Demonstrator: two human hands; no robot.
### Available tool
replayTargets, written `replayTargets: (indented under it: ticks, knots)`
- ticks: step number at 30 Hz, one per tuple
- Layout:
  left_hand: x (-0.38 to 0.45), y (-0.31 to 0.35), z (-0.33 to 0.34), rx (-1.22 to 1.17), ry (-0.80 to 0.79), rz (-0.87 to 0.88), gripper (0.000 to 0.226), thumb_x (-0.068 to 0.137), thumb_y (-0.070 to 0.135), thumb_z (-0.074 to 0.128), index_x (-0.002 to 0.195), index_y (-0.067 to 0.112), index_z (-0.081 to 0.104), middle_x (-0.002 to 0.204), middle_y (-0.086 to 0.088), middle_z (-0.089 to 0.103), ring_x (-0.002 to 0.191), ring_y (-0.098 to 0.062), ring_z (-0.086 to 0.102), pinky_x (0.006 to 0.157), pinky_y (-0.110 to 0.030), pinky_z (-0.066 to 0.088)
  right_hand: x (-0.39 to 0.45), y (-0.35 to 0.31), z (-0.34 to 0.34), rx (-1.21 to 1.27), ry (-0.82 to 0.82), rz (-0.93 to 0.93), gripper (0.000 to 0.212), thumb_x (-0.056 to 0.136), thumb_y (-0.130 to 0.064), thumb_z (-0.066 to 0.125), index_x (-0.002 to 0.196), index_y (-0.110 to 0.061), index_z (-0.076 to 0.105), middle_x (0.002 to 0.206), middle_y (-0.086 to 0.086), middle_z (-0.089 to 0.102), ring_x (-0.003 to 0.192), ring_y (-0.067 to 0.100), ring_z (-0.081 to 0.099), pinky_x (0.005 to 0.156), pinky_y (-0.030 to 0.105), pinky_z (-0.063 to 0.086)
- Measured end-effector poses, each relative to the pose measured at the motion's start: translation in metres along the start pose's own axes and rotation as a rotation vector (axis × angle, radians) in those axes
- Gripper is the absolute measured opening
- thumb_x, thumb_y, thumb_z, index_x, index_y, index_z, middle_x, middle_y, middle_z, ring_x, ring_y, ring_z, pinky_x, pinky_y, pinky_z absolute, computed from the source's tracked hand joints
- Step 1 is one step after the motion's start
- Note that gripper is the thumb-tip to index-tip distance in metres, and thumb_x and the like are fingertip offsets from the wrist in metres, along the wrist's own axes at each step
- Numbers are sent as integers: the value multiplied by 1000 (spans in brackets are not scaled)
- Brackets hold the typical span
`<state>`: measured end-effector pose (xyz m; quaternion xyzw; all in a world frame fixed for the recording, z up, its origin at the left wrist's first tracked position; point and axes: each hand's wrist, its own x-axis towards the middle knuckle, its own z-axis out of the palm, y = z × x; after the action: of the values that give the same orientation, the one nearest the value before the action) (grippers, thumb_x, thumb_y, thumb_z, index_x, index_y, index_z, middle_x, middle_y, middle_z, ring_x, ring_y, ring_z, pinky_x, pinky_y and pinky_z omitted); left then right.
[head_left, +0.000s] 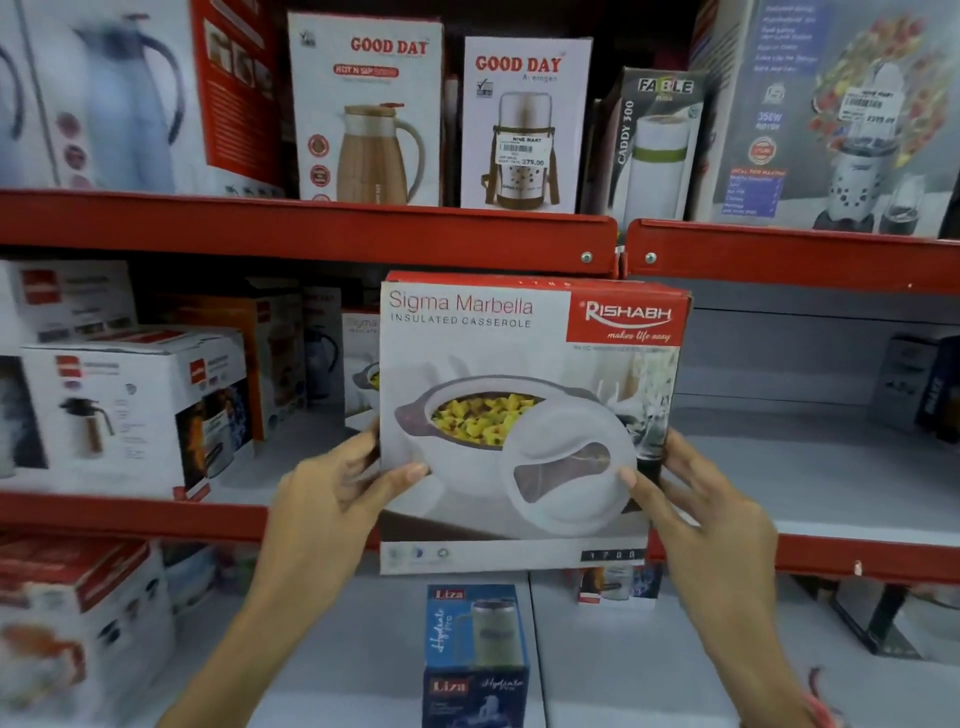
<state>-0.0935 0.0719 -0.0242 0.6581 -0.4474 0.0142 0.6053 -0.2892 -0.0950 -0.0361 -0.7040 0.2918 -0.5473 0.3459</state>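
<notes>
Two hands, the left hand (332, 499) and right hand (711, 499), grip the lower side edges of a casserole box (524, 415), held upright in front of the red middle shelf (857, 556), with a blue Liza box (475, 654) below and flask boxes (522, 124) on the far upper shelf.

head view | faces forward, slightly down at red shelves (311, 228) | close (arm's reach)

Red metal shelves (311, 228) with pale grey boards (831, 467) carry boxed kitchenware (363, 109) under even, soft light.
</notes>
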Motion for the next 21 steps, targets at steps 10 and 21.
replayTargets:
  ticks: [10,21]
  knots:
    - [-59,31,-48,-92,18,-40,55,66,36,68,121,34,61,95,28,73,93,4,69,85,-34,58,-65,-42,-26,108,40,-74,45,70,-36,75,111,-50,64,110,-42,63,98,-4,69,78,24,58]
    - [-73,35,-63,-38,13,-37,58,67,37,67,125,33,58,90,35,70,92,9,67,85,-27,57,-83,-48,-26,126,5,-105,52,72,-23,78,111,-51,59,87,-55,59,97,-19,61,72,-1,49]
